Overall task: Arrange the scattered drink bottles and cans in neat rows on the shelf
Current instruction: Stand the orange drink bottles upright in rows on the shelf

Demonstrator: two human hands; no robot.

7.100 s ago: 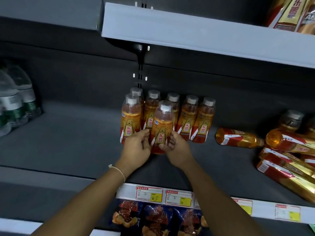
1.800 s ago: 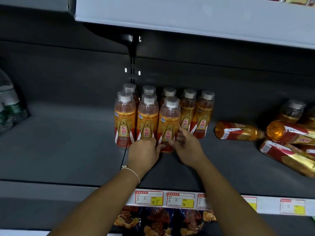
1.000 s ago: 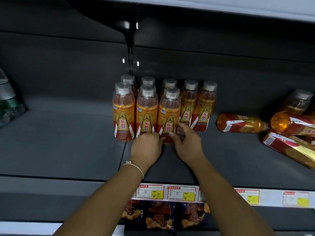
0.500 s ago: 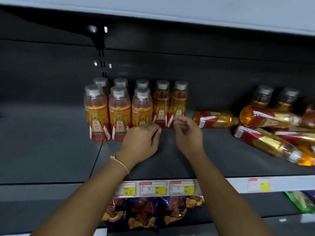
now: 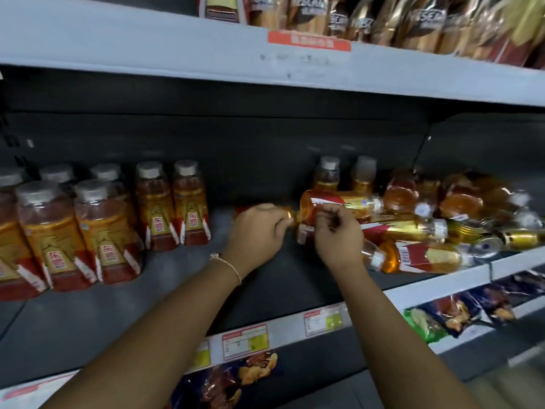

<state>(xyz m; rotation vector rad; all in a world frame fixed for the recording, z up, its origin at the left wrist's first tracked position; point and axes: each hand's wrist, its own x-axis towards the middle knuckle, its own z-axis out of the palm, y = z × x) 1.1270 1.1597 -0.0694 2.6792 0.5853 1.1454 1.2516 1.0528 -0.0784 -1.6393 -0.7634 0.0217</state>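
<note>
A lying bottle (image 5: pixel 333 206) at frame centre was gripped by both hands (image 5: pixel 259 228) (image 5: pixel 337 234); standing it in the rows (image 5: pixel 103 228) was judged next.

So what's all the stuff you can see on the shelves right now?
Standing bottles: at least seven in view, orange drink with grey caps, in rows at the left of the middle shelf.
Toppled bottles: a jumbled pile, too tangled to count, orange with red and gold labels, at the right of the same shelf.
Upright bottles behind the pile: two, orange, grey caps, at the back.
Price tags: several, red, white and yellow, on the shelf's front edge.
Snack bags: several, dark blue and green, on the shelf below.
Packets: many, gold and brown, on the top shelf.
Left hand: grips one lying bottle; thin bracelet on the wrist.
Right hand: fingers curled on a lying bottle.
</note>
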